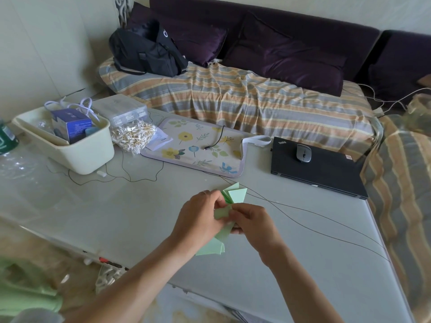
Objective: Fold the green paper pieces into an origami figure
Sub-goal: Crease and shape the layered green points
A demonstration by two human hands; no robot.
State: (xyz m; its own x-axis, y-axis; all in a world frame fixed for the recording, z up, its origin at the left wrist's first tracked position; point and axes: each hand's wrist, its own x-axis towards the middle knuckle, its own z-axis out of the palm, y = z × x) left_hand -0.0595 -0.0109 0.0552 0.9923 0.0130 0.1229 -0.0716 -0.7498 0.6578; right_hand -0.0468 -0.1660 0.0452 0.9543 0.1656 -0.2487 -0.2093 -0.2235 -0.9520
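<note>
Left hand (200, 215) and right hand (253, 221) are both pinching the green paper pieces (229, 199) between fingertips, laptop (321, 170) lettering beyond them sitting unreadable, bare table (303, 264) lying rightward to its edge.

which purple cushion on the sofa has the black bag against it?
The left purple cushion: the black bag sits in front of it. The right cushion has nothing on it.

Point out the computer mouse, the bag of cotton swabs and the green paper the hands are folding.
computer mouse (303, 153): head view, top shell by the scroll wheel.
bag of cotton swabs (133, 136): head view, middle of the bag.
green paper (236, 194): head view, upper folded flap above the hands.
</note>
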